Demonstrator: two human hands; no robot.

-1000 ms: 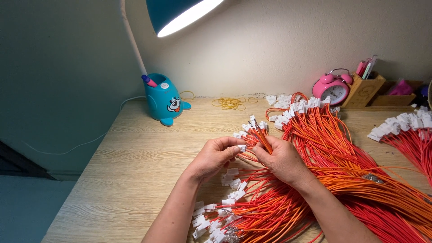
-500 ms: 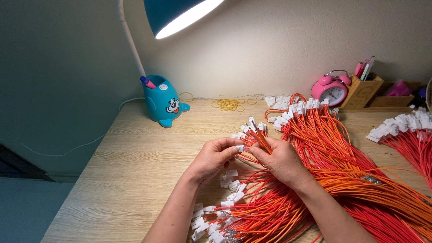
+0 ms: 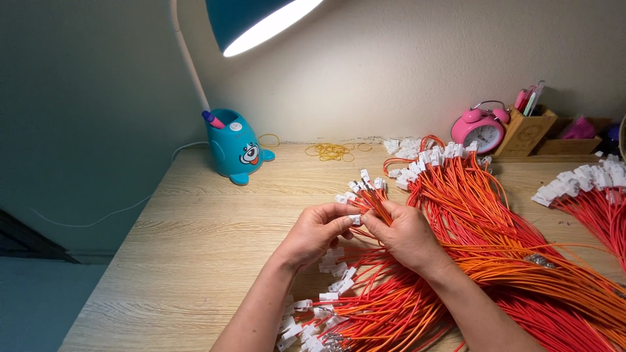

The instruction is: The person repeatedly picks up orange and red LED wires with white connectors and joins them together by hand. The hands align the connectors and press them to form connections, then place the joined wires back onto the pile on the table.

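Barely shifted since earlier, left hand (image 3: 315, 233) and right hand (image 3: 405, 233) pinch the orange wire bundle (image 3: 373, 202) mid-frame, connectors fanning toward upper left

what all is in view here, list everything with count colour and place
wire bunch: one, orange with white plugs, held in both hands
wire piles: many wires, orange and red, right half of desk
desk: one, light wood
lamp: one, teal shade, lit, top
pen holder: one, teal, animal-shaped, back left
rubber bands: several, yellow, back by wall
alarm clock: one, pink, back right
wooden organiser: one, brown, beside clock
left hand: pinching the bunch
right hand: gripping the bunch
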